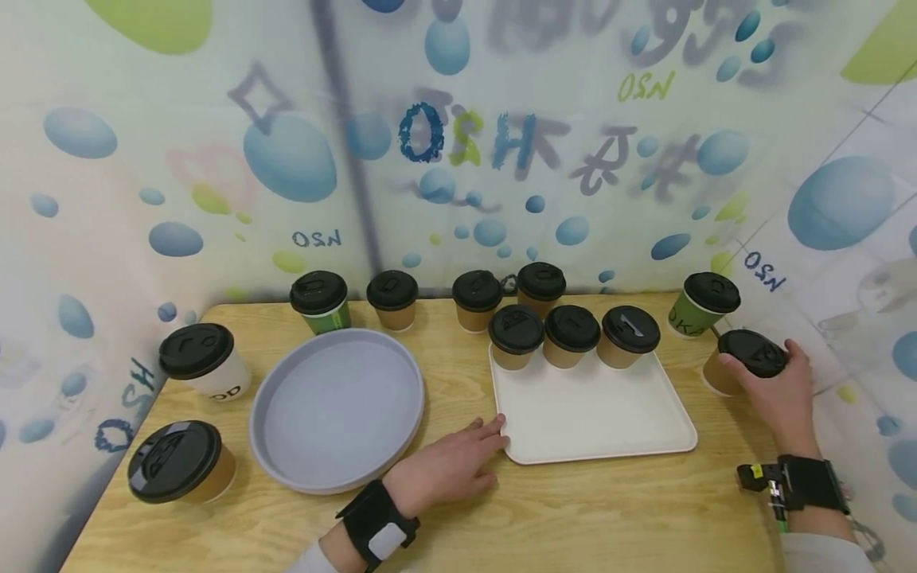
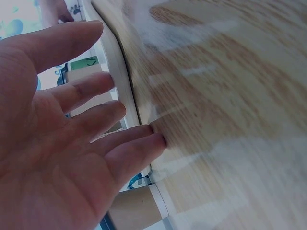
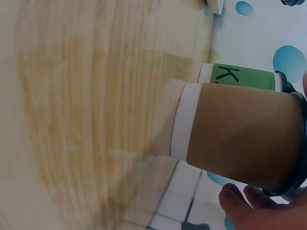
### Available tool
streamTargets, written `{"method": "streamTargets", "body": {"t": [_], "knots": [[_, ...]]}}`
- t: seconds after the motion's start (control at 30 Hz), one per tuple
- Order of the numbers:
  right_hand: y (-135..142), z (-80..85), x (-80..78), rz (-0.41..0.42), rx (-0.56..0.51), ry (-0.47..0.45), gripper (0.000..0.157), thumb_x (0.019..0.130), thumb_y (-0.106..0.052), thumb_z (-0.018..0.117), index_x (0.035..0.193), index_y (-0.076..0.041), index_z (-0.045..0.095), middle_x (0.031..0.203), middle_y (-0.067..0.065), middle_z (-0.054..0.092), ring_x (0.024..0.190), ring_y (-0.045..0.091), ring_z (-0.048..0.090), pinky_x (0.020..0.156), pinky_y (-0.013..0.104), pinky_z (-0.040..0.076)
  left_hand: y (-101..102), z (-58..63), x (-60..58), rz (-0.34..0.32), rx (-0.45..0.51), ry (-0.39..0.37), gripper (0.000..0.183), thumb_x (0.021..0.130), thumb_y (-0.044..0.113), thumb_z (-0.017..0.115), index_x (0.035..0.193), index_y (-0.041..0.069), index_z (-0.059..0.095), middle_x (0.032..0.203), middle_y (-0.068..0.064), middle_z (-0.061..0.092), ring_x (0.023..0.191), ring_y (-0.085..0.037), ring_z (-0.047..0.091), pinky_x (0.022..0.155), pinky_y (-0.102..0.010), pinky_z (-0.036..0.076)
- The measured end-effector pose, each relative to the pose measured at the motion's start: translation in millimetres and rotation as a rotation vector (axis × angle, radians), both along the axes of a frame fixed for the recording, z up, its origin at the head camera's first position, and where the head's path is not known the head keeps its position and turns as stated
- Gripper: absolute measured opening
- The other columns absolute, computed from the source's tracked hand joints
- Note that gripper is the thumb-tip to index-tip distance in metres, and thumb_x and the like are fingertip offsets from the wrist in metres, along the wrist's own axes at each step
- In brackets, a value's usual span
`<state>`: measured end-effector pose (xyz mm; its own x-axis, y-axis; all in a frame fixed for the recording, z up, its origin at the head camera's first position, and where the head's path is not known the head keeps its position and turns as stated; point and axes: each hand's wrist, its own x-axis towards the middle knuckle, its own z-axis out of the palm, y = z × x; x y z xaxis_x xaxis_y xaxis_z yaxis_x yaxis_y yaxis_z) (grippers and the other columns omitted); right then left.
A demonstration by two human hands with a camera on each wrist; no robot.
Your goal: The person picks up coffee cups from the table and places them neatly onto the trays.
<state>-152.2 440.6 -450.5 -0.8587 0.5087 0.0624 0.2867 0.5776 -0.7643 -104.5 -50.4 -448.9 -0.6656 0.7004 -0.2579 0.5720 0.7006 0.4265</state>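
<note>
My right hand (image 1: 782, 395) grips a brown paper coffee cup (image 1: 752, 353) by its black lid, thumb on one side and fingers on the other. In the right wrist view the brown cup (image 3: 242, 134) stands upright, its white base at the table, beside a green cup (image 3: 244, 76). My left hand (image 1: 450, 468) lies with fingers extended, its fingertips at the left edge of a white rectangular tray (image 1: 602, 422). Three brown cups with black lids, one of them the middle cup (image 1: 571, 336), line the tray's back edge. The left wrist view shows that open palm (image 2: 62, 139) beside the tray's rim.
A round grey tray (image 1: 337, 414) sits left of my left hand. Lidded cups stand around it: a white cup (image 1: 208, 362), a large brown cup (image 1: 182, 461), a green cup (image 1: 320, 302) and another brown cup (image 1: 392, 300). Two more brown cups are behind the white tray. A printed curtain backs the table.
</note>
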Motion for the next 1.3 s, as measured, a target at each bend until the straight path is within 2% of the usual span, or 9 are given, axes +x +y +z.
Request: {"method": "streamTargets", "body": {"t": [0.17,0.4,0.53,0.8,1.1,1.3], "knots": [[-1,-5.3,-1.5,0.034,-0.003,-0.002,0.115,0.093,-0.042,0.073,0.162,0.005,-0.005,0.166,0.036,0.0,0.152,0.054,0.011,0.122,0.065,0.014,0,0.6,-0.2,-0.003,0.008,-0.013,0.05,0.1,0.026,0.068,0.148,0.016,0.056,0.166,-0.006,0.036,0.147,-0.032,0.042,0.116,-0.043,0.04],[0,-4.3,-7.4,0.057,-0.012,0.031,0.113,0.092,-0.04,0.074,0.162,0.004,-0.004,0.165,0.036,0.006,0.148,0.055,0.017,0.121,0.064,0.016,-2,0.1,-0.4,-0.009,0.024,-0.007,0.05,0.101,0.025,0.067,0.148,0.014,0.055,0.166,-0.007,0.035,0.147,-0.031,0.041,0.117,-0.043,0.038],[-3,2.0,-4.7,0.044,-0.013,0.04,0.111,0.092,-0.04,0.073,0.163,0.001,-0.002,0.164,0.035,0.008,0.147,0.055,0.02,0.12,0.064,0.018,-3,-0.7,0.2,-0.003,0.028,-0.016,0.049,0.101,0.025,0.067,0.148,0.014,0.055,0.166,-0.007,0.035,0.148,-0.031,0.04,0.117,-0.044,0.038],[-19,25.9,13.8,0.04,-0.03,0.059,0.108,0.094,-0.039,0.072,0.164,-0.006,-0.002,0.166,0.031,0.008,0.146,0.052,0.022,0.12,0.064,0.019,-3,-1.0,0.3,-0.008,0.022,-0.012,0.051,0.101,0.026,0.068,0.149,0.015,0.054,0.166,-0.007,0.034,0.148,-0.032,0.041,0.117,-0.044,0.039],[-52,51.4,31.4,0.055,-0.034,0.112,0.103,0.093,-0.037,0.075,0.166,-0.02,0.004,0.167,0.023,0.017,0.144,0.045,0.031,0.118,0.05,0.026,-2,-1.0,0.9,-0.007,0.018,-0.015,0.054,0.101,0.027,0.069,0.15,0.015,0.053,0.167,-0.007,0.033,0.148,-0.032,0.04,0.119,-0.042,0.036],[-72,62.8,40.8,0.109,-0.024,0.177,0.099,0.093,-0.029,0.077,0.165,-0.02,0.009,0.165,0.022,0.022,0.141,0.04,0.032,0.113,0.029,0.027,-2,-0.3,1.5,-0.003,0.017,-0.032,0.054,0.101,0.026,0.068,0.151,0.014,0.052,0.167,-0.008,0.032,0.149,-0.033,0.038,0.119,-0.042,0.035]]}}
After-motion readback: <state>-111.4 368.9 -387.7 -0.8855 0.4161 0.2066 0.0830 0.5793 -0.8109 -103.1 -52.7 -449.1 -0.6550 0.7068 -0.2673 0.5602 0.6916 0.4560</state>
